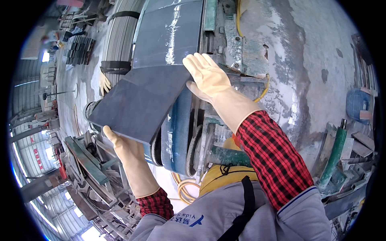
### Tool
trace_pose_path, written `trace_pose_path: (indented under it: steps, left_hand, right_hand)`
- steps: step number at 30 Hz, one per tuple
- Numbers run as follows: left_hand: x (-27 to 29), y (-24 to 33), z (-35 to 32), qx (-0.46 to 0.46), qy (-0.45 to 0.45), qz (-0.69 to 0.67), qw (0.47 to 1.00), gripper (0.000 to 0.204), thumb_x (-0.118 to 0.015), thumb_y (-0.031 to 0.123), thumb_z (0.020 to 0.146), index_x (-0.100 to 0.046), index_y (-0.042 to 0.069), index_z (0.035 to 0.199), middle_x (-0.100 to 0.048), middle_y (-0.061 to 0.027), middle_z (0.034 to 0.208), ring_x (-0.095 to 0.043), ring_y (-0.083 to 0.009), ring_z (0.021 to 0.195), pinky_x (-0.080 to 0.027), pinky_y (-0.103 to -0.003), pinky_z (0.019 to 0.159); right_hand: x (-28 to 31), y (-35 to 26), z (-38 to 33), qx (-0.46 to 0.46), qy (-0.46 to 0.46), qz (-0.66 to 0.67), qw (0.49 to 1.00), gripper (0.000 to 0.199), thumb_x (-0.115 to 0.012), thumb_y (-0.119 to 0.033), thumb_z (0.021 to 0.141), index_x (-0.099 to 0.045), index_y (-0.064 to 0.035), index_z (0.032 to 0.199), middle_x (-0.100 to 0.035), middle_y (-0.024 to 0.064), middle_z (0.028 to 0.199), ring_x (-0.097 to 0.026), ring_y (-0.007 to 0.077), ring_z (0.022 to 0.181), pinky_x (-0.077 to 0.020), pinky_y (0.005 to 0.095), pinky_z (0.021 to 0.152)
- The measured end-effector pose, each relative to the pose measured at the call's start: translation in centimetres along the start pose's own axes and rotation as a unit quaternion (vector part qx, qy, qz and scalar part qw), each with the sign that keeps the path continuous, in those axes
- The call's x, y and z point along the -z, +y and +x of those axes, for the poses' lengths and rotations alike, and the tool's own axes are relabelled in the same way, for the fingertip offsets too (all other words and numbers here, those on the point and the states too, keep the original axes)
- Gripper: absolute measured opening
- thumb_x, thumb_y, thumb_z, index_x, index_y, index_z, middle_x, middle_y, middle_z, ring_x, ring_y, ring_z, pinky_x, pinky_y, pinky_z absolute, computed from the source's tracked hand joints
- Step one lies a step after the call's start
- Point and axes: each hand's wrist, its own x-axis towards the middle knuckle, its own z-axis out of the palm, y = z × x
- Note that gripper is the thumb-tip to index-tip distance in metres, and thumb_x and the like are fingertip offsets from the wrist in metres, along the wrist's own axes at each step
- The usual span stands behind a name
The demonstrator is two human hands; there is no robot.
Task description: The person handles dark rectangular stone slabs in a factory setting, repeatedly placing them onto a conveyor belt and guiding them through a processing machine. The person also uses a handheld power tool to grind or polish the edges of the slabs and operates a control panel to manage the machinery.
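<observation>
A dark grey stone slab [134,102] lies askew over the near end of a blue conveyor belt [175,132], its near end reaching past the roller. My left hand [126,146], in a cream rubber glove, holds the near left edge, thumb at the top edge and the other fingers hidden underneath. My right hand [209,78], gloved alike, presses against the far right corner with fingers stretched out and thumb beside the edge. Beyond it, another dark wet slab [167,40] lies flat on the belt; the two overlap or meet.
Strapped stacks of thin slabs [116,40] stand left of the belt. Beside them shows another cream glove [104,83]; whether someone wears it is unclear. A green metal frame [211,18] borders the belt's right side. Scrap stone and a green post [333,156] are at right, a coiled hose [187,190] below.
</observation>
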Motion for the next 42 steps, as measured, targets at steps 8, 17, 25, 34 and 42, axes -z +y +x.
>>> trace_pose_path:
  steps: [8, 17, 25, 34, 42]
  left_hand:
    - [2.5, 0.6, 0.9, -0.008, -0.104, 0.124, 0.987, 0.05, -0.054, 0.028, 0.1, -0.049, -0.004, 0.138, -0.055, -0.0194, 0.14, -0.054, -0.0346, 0.129, -0.042, -0.046, 0.112]
    - [3.5, 3.8, -6.2, 0.057, -0.087, -0.079, 0.991, 0.053, -0.065, 0.011, 0.081, -0.056, -0.009, 0.129, -0.063, -0.0222, 0.129, -0.061, -0.0376, 0.119, -0.046, -0.05, 0.108]
    - [0.6, 2.9, -14.5, 0.156, -0.181, -0.058, 0.969, 0.065, -0.073, 0.024, 0.075, -0.056, -0.007, 0.129, -0.066, -0.0196, 0.123, -0.063, -0.038, 0.111, -0.051, -0.049, 0.099]
    - [-12.3, -9.7, -26.4, 0.381, -0.495, 0.006, 0.781, 0.064, -0.074, 0.026, 0.076, -0.057, -0.004, 0.13, -0.067, -0.02, 0.12, -0.067, -0.0357, 0.106, -0.056, -0.046, 0.092]
    - [-20.7, -23.8, -49.3, 0.46, -0.574, 0.286, 0.614, 0.056, -0.069, 0.033, 0.089, -0.058, 0.002, 0.135, -0.064, -0.0172, 0.127, -0.062, -0.0318, 0.116, -0.048, -0.042, 0.103]
  right_hand:
    - [1.8, -2.7, -3.8, -0.073, 0.001, -0.017, 0.997, 0.059, -0.073, -0.022, 0.079, -0.048, -0.0008, 0.127, -0.052, 0.0129, 0.127, -0.047, 0.0303, 0.123, -0.0346, 0.0392, 0.113]
    - [5.8, -8.8, -16.1, -0.088, -0.055, 0.138, 0.985, 0.058, -0.056, -0.035, 0.097, -0.048, 0.0035, 0.139, -0.051, 0.0227, 0.144, -0.048, 0.0347, 0.136, -0.0363, 0.0411, 0.116]
    - [9.0, -13.6, -20.7, -0.202, -0.069, 0.916, 0.34, 0.073, -0.07, -0.043, 0.093, -0.043, -0.001, 0.146, -0.051, 0.0189, 0.145, -0.049, 0.0318, 0.135, -0.0395, 0.0469, 0.115]
    - [25.2, -17.5, -42.9, -0.29, 0.249, 0.785, 0.487, 0.038, -0.061, -0.006, 0.095, -0.056, 0.011, 0.129, -0.065, 0.0194, 0.127, -0.065, 0.0303, 0.114, -0.0529, 0.0431, 0.102]
    - [27.9, -24.4, -64.0, -0.426, 0.529, 0.65, 0.341, 0.04, -0.055, -0.016, 0.101, -0.055, 0.01, 0.132, -0.062, 0.0207, 0.131, -0.064, 0.0317, 0.116, -0.0505, 0.041, 0.1]
